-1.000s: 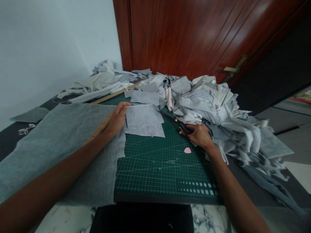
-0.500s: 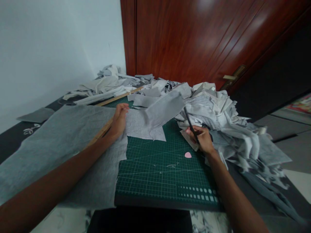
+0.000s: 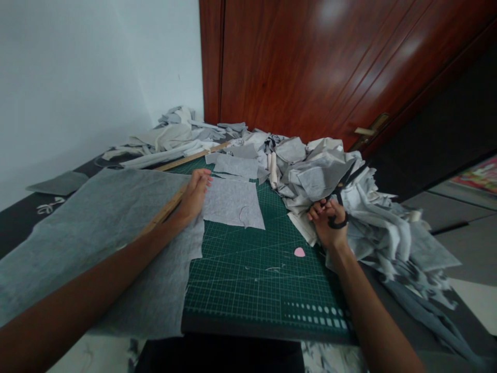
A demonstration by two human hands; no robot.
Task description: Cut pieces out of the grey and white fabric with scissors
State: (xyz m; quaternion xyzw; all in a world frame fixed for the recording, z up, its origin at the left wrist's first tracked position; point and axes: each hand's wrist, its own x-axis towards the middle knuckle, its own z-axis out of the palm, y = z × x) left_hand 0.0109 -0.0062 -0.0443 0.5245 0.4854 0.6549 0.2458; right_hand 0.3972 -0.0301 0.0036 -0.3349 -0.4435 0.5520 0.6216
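Observation:
My right hand (image 3: 329,220) is wrapped around black-handled scissors (image 3: 338,221), their dark blades pointing up and away over the cloth pile. A loose grey fabric piece (image 3: 337,175) lies against the blades at the pile's edge. My left hand (image 3: 195,194) rests at the right edge of a large grey fabric sheet (image 3: 116,207), fingers curled together; what is under the fingertips is hidden. Beside them a smaller light grey piece (image 3: 233,202), with a thread on it, lies on the green cutting mat (image 3: 248,274). Below my left wrist a wooden ruler (image 3: 165,210) crosses the sheet.
Heaped fabric scraps (image 3: 373,202) cover the right side, and more scraps (image 3: 171,134) lie at the back left. A second wooden strip (image 3: 194,155) lies behind the sheet. A pink chalk-like piece (image 3: 299,252) sits on the mat. Behind stands a brown door (image 3: 303,67).
My right hand and the scissors have swung right, carrying the loose grey piece from over the mat to the scrap pile. The light grey piece beneath now shows fully. My left hand has barely moved.

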